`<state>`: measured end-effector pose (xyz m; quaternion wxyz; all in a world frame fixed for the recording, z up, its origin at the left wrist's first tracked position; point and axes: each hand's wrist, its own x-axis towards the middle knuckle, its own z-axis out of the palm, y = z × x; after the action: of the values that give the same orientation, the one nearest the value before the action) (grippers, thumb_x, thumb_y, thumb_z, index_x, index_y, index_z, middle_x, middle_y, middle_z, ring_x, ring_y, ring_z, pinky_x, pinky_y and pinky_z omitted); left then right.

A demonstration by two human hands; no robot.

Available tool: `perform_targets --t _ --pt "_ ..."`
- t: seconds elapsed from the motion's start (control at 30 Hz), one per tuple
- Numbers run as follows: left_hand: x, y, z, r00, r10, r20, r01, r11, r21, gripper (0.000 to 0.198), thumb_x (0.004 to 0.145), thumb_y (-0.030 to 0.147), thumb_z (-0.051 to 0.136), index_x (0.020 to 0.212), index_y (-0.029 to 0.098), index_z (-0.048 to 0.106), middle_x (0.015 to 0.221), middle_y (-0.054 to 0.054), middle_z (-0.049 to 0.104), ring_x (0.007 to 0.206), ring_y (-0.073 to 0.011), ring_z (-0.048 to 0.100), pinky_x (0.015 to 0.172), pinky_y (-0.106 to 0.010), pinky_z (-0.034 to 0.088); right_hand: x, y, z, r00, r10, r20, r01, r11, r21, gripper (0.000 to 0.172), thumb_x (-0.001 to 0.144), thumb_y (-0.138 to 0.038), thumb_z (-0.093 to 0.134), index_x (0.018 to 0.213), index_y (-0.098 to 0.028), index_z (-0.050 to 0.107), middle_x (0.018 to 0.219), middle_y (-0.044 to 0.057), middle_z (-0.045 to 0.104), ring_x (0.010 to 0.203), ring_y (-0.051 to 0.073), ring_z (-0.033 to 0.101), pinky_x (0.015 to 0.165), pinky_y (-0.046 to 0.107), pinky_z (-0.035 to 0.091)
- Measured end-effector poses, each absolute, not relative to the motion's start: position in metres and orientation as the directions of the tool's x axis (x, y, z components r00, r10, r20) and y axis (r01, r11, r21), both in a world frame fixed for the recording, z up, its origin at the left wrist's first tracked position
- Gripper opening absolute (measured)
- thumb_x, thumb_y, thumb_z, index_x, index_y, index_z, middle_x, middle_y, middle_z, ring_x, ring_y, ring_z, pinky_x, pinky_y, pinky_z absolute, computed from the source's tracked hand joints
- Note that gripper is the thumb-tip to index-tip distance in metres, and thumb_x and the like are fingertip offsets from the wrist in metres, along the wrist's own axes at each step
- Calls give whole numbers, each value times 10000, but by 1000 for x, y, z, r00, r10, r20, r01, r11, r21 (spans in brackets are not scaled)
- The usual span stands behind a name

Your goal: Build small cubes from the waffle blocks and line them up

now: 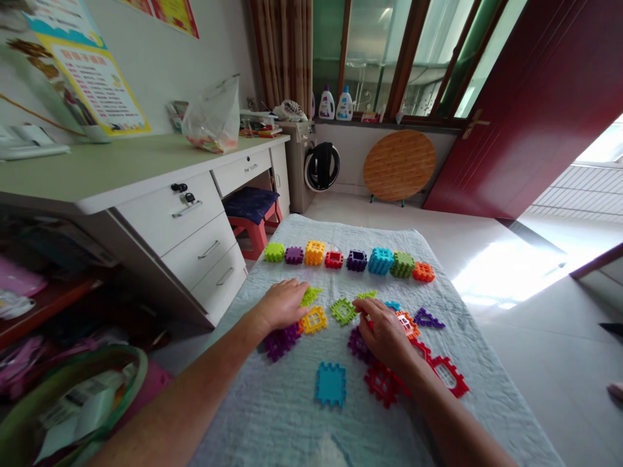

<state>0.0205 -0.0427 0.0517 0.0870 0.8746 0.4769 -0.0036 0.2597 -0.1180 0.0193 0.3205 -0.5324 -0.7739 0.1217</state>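
My left hand reaches over the cloth, its fingers together and closed on a lime green toothed panel. Its fingertips are partly hidden. Beside and below it lie a yellow window panel and purple panels. My right hand is low over several loose panels, fingers somewhat apart. Its fingertips are close to a green window panel and a second lime piece. Around it lie an orange panel, a purple panel, red panels and a violet triangular piece.
A row of several assembled cubes, among them a yellow cube and a blue cube, stands across the far part of the cloth. A flat blue panel lies nearest me. A desk with drawers is at left.
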Motion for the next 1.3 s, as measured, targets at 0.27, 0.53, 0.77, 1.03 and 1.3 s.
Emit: perform_targets --t 0.27,0.53,0.77,1.03,1.3 --pt "29 -37 41 481 877 0 863 -473 177 574 678 258 647 1224 176 489 1097 -109 566 1003 -261 571 899 -349 436 259 -120 22 -241 902 358 754 406 -515 322 746 -48 440 999 -191 579 890 51 627 840 178 570 785 297 432" --pt "44 -45 40 483 847 223 786 -531 315 519 712 19 471 1171 256 518 1054 -30 523 955 -167 552 878 -271 440 259 -119 20 -240 908 342 753 397 -525 342 738 -45 447 1016 -187 587 924 58 635 859 178 572 790 295 433" --pt "37 -54 46 684 703 194 555 -675 486 525 656 55 514 1153 220 550 1016 -46 543 969 -190 534 905 -310 450 260 -119 22 -213 915 342 770 372 -519 335 756 -54 434 1019 -183 597 928 66 639 875 194 561 805 323 436" --pt "27 -56 51 616 747 251 498 -616 610 472 679 87 513 1138 185 560 1069 -53 572 1007 -181 540 939 -318 435 255 -116 21 -257 901 349 811 398 -429 428 741 -37 463 1108 -208 603 1113 60 648 1005 240 495 890 388 413" --pt "32 -59 39 658 728 192 537 -633 558 489 693 259 655 1169 208 557 1179 -64 572 1119 -233 493 1014 -378 366 248 -117 23 -280 936 215 880 340 -331 371 770 -163 602 1137 -210 581 1095 82 618 1022 254 477 899 388 396"
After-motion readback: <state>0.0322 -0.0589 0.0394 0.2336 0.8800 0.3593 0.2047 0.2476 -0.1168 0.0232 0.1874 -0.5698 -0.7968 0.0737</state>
